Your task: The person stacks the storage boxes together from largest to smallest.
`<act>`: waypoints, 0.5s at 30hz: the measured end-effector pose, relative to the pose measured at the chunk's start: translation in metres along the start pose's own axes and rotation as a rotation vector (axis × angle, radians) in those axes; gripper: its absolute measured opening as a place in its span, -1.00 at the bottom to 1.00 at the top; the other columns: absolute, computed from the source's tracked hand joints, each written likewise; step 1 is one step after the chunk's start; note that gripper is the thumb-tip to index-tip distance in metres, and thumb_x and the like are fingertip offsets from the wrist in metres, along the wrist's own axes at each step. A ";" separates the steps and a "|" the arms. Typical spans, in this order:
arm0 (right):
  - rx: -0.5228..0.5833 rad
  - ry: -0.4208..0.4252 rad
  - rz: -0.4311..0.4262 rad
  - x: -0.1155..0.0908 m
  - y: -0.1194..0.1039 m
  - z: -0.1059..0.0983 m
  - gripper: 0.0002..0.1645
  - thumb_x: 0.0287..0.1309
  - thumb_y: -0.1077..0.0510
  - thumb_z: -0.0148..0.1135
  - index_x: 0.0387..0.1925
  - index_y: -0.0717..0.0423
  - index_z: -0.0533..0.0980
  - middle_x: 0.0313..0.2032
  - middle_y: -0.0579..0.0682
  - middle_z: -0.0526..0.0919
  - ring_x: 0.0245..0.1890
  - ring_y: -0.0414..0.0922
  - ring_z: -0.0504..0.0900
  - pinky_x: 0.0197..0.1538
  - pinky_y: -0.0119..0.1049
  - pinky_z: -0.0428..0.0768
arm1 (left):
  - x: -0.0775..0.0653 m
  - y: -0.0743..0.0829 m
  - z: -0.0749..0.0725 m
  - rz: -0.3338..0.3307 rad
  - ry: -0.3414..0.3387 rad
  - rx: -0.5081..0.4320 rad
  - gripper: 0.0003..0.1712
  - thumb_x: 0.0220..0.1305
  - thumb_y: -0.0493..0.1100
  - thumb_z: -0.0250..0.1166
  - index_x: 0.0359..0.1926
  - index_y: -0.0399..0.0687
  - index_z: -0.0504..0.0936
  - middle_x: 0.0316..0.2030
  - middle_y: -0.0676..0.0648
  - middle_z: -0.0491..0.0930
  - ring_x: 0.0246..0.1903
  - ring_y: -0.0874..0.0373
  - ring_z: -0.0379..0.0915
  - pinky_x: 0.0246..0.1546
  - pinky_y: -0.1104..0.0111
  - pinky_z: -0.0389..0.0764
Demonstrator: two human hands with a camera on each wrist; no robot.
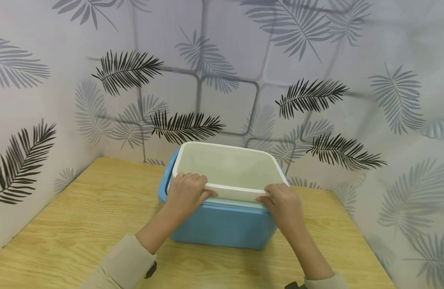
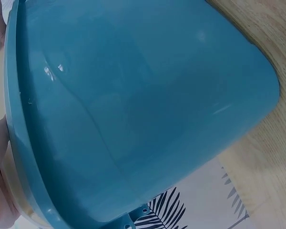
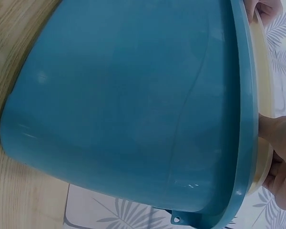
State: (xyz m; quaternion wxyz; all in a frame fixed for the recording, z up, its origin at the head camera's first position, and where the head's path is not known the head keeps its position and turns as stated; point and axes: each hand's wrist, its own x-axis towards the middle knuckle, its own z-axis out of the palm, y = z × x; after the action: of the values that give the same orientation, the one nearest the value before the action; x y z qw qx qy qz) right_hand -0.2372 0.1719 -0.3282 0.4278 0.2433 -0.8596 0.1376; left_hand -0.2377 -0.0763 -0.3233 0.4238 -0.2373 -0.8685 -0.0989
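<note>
A cream-white plastic bin (image 1: 232, 164) sits nested inside a light-blue plastic bin (image 1: 225, 226), its white rim standing above the blue one. My left hand (image 1: 187, 192) grips the near rim of the white bin close to its left corner, fingers over the edge and thumb on the outside. Near the right corner, my right hand (image 1: 284, 202) grips the same rim in a like manner. Both wrist views are mostly filled by the blue bin's smooth front wall. How deep the white bin reaches inside is hidden.
The bins stand on a light wood-grain table (image 1: 110, 200), near its back edge. Behind and to both sides hangs a pale covering (image 1: 229, 48) with grey and black leaf patterns. A dark strap (image 1: 151, 269) shows at the left sleeve.
</note>
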 end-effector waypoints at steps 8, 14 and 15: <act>0.025 -0.121 0.086 0.003 -0.003 -0.005 -0.72 -0.32 0.17 0.48 -0.50 0.18 0.56 -0.51 -0.01 0.64 -0.45 -0.09 0.55 -0.40 -0.23 0.51 | 0.000 -0.003 0.001 0.017 -0.064 -0.009 -0.51 -0.07 0.18 0.31 -0.72 -0.05 0.34 -0.80 0.06 0.31 -0.76 0.22 0.18 -0.65 0.42 0.12; 0.128 -0.192 0.096 0.001 0.003 -0.007 -0.79 -0.17 0.22 0.44 -0.43 0.20 0.59 -0.41 0.02 0.66 -0.34 -0.06 0.58 -0.25 -0.17 0.55 | -0.005 -0.004 0.002 0.039 -0.099 -0.011 -0.53 0.02 0.18 0.27 -0.68 -0.06 0.37 -0.76 0.07 0.36 -0.71 0.20 0.28 -0.60 0.41 0.20; 0.146 -0.199 0.092 0.000 0.004 -0.007 -0.79 -0.16 0.22 0.43 -0.41 0.21 0.60 -0.39 0.03 0.67 -0.31 -0.05 0.59 -0.22 -0.16 0.56 | -0.005 -0.004 0.002 0.042 -0.096 -0.020 -0.54 0.02 0.17 0.27 -0.67 -0.06 0.38 -0.75 0.07 0.38 -0.69 0.19 0.32 -0.59 0.40 0.23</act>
State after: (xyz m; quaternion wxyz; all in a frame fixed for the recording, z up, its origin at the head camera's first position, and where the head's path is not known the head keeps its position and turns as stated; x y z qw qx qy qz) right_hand -0.2344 0.1784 -0.3242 0.3146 0.2465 -0.8957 0.1947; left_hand -0.2384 -0.0808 -0.3288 0.3812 -0.2640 -0.8817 -0.0870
